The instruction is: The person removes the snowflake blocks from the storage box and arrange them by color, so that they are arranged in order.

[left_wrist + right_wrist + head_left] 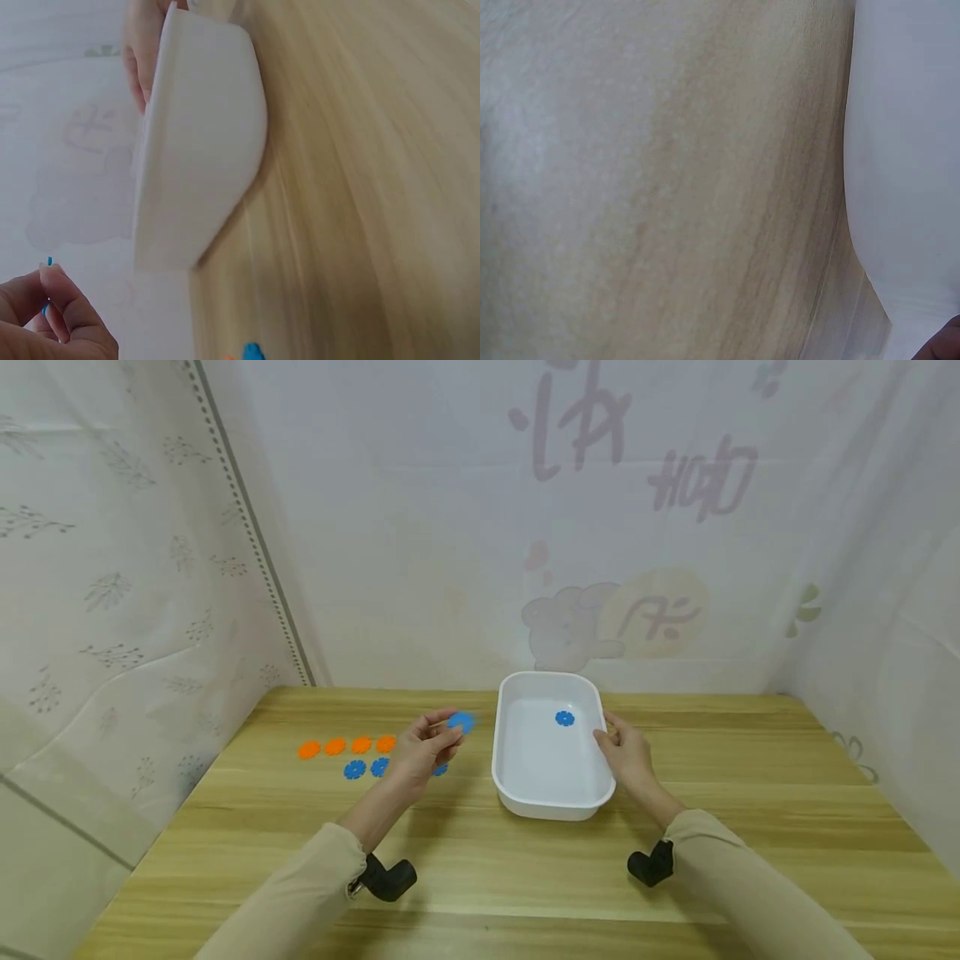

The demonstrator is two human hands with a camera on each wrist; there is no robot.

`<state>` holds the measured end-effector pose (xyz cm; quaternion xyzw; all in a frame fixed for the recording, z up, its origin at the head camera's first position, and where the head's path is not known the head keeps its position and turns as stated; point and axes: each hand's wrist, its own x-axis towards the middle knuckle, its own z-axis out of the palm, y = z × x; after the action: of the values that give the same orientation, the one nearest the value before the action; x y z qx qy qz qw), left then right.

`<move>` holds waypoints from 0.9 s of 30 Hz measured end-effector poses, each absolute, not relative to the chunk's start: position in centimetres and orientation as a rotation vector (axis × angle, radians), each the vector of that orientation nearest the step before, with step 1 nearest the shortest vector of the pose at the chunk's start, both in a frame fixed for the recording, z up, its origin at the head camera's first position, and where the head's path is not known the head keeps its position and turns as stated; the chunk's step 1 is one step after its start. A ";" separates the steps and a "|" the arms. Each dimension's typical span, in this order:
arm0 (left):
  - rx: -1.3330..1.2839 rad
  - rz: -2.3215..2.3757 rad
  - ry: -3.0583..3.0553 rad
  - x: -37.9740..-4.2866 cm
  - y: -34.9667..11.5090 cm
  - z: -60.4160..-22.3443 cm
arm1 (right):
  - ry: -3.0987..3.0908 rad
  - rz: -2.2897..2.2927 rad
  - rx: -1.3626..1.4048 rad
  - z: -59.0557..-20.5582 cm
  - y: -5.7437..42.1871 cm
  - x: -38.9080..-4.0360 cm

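Note:
My left hand (418, 753) pinches a blue snowflake-shaped plastic disc (462, 722) between thumb and fingers, raised over the table to the left of a white rectangular tub (553, 811). Only slivers of that disc show past the fingertips in the left wrist view. On the tub's right rim, my right hand (628, 755) holds on with the thumb over the edge. One blue snowflake disc (565, 718) lies inside, toward the back of the tub. The right wrist view catches the tub's outer wall (907, 165) and a bit of a finger.
Left of the tub, several orange discs (335, 747) lie in a row on the wooden table (525, 877). Nearer to me runs a row of blue discs (355, 769), partly hidden by my left hand. A printed cloth (420, 527) hangs behind the table.

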<state>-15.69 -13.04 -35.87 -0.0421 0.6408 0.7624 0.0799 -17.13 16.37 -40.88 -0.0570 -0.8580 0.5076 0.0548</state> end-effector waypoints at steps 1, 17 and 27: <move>-0.123 2.276 1.917 -15.6 -13.4 -36.0 | -2.606 1.545 -0.174 -40.9 16.4 -17.1; -0.282 2.207 2.033 -14.4 -18.2 -37.9 | -2.610 1.548 -0.168 -40.7 16.3 -16.9; -0.317 2.195 2.112 -14.0 -20.9 -38.6 | -2.615 1.551 -0.174 -40.6 16.2 -16.9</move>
<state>-14.00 -20.89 -38.61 -0.1033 0.6891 0.7162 0.0398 -16.86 16.25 -40.63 -0.0569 -0.8576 0.5089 0.0481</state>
